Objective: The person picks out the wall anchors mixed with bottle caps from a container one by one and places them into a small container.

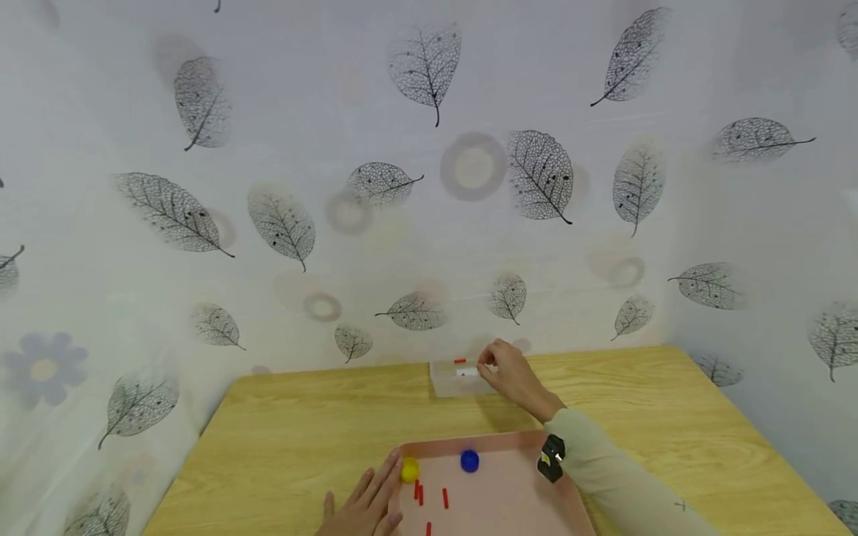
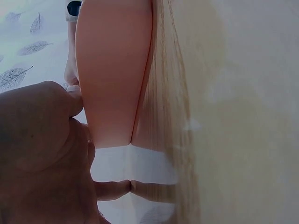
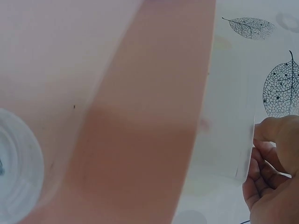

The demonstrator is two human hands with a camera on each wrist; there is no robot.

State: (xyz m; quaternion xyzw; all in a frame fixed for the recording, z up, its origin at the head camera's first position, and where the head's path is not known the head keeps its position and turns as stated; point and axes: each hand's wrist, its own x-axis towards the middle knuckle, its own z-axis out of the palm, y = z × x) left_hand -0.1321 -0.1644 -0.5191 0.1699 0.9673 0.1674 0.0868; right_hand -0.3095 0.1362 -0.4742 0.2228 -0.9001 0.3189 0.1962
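At the back of the table my right hand (image 1: 512, 380) reaches over a clear plastic box (image 1: 445, 385), thumb and fingers curled together at it. In the right wrist view those fingers (image 3: 264, 165) meet the box's edge; whether anything lies between the tips is hidden. A red stick (image 1: 459, 361) and a white strip (image 1: 465, 371) show at the box. My left hand (image 1: 365, 510) lies along the left rim of a pink tray (image 1: 509, 514), fingers extended. Within the tray are a yellow round piece (image 1: 410, 470), a blue round piece (image 1: 469, 461) and several red sticks (image 1: 445, 498).
The wooden table (image 1: 281, 424) meets a wall (image 1: 322, 89) printed with leaves just behind the box. The tray's raised wall (image 3: 149, 93) stands between my right wrist and the box. A pale translucent round thing (image 3: 18, 168) appears at the right wrist view's left edge.
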